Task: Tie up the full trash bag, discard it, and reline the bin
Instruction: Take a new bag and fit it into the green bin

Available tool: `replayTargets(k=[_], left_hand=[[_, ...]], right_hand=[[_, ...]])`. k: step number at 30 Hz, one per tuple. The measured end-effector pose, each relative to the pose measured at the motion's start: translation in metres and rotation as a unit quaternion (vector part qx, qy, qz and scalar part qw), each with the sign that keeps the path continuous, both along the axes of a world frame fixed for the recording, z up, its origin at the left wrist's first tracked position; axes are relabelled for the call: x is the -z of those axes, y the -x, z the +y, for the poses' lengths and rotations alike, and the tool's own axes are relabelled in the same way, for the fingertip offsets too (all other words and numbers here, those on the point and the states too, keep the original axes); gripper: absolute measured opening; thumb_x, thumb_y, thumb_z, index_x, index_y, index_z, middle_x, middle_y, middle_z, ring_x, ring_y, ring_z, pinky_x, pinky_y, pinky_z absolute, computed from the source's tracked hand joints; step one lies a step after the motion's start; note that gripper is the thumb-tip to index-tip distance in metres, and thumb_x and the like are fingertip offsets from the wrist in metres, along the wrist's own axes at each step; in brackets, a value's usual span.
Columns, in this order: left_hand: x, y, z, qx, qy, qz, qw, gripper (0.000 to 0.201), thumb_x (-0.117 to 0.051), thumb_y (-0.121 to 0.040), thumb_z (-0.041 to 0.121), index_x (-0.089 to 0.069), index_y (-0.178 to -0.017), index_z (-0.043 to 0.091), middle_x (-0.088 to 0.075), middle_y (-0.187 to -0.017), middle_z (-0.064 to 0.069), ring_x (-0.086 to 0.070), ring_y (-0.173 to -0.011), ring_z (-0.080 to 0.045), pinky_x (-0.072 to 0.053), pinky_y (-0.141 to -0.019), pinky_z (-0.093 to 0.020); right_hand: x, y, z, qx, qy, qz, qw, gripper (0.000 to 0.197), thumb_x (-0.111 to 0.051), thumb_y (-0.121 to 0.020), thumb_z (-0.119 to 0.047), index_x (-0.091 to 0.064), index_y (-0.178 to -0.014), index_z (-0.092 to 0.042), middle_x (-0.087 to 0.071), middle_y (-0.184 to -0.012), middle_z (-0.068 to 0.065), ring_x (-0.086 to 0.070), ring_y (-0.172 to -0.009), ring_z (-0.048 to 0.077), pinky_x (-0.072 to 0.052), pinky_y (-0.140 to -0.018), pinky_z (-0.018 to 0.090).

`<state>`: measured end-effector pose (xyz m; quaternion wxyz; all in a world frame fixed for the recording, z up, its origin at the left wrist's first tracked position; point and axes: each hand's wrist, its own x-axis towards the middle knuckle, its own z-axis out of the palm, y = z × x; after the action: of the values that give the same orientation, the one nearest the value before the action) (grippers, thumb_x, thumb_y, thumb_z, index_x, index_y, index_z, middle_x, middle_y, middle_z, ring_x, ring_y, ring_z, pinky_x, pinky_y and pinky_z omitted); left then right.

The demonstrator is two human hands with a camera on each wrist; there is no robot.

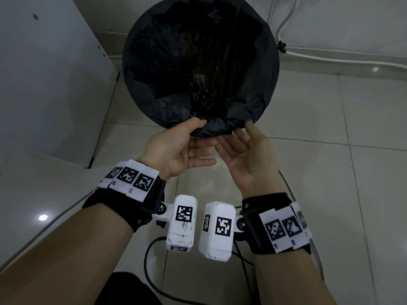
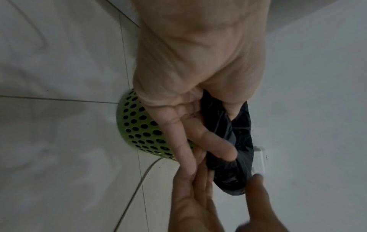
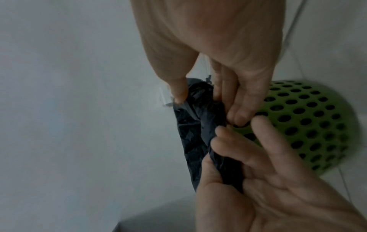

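relining nearly finished, judging by the bin's look

black trash bag (image 1: pixel 198 62) spread inside the green perforated bin (image 2: pixel 139 125) on the floor tiles, with its edge folded over most of the rim. no tied full bag in view, so tying and discarding look done, though unconfirmed. left hand (image 1: pixel 176 148) with thumb and fingers closed on a bunched fold at the near rim; right hand (image 1: pixel 244 155) just beside it, grip loose, thumb and fingertips at the same fold, firm hold uncertain. left to do: smoothing that last bunch over the rim.
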<state>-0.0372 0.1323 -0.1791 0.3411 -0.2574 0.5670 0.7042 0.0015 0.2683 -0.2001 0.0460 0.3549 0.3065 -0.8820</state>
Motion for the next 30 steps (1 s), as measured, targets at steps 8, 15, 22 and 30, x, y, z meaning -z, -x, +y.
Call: replayTargets(k=[8, 15, 22, 30], left_hand=[[-0.003, -0.003, 0.006, 0.022, 0.027, 0.024, 0.999, 0.026, -0.063, -0.093, 0.035, -0.069, -0.098, 0.011, -0.071, -0.066, -0.007, -0.063, -0.046, -0.017, -0.063, -0.064, -0.044], [-0.002, -0.004, 0.002, 0.014, 0.015, 0.032, 0.999, 0.028, -0.061, -0.095, 0.036, -0.068, -0.107, 0.012, -0.07, -0.065, -0.006, -0.064, -0.049, -0.015, -0.063, -0.062, -0.04], [-0.001, -0.003, 0.0, 0.013, 0.017, 0.033, 0.999, 0.024, -0.062, -0.093, 0.036, -0.067, -0.102, 0.014, -0.069, -0.064, -0.004, -0.066, -0.05, -0.016, -0.062, -0.059, -0.039], [0.002, -0.001, -0.01, 0.025, 0.043, 0.047, 0.998, 0.028, -0.065, -0.091, 0.039, -0.067, -0.104, 0.014, -0.07, -0.067, -0.007, -0.067, -0.052, -0.021, -0.062, -0.06, -0.042]], right_hand=[[-0.001, 0.008, -0.004, 0.034, -0.097, 0.014, 0.995, 0.03, -0.065, -0.094, -0.009, -0.061, -0.119, 0.007, -0.073, -0.097, 0.016, -0.072, -0.081, 0.026, -0.061, -0.074, 0.037], [0.003, 0.004, 0.002, -0.061, -0.034, -0.001, 0.998, 0.026, -0.068, -0.09, -0.034, -0.071, -0.098, -0.01, -0.076, -0.083, 0.006, -0.072, -0.082, 0.019, -0.058, -0.087, 0.035], [0.004, 0.01, 0.004, -0.091, -0.097, -0.017, 0.991, 0.017, -0.063, -0.095, -0.029, -0.069, -0.095, -0.013, -0.073, -0.078, 0.003, -0.07, -0.078, 0.02, -0.055, -0.077, 0.038], [0.003, 0.014, -0.002, -0.066, -0.112, -0.019, 0.991, 0.018, -0.068, -0.091, -0.018, -0.069, -0.107, -0.012, -0.075, -0.093, 0.005, -0.07, -0.079, 0.018, -0.052, -0.078, 0.032]])
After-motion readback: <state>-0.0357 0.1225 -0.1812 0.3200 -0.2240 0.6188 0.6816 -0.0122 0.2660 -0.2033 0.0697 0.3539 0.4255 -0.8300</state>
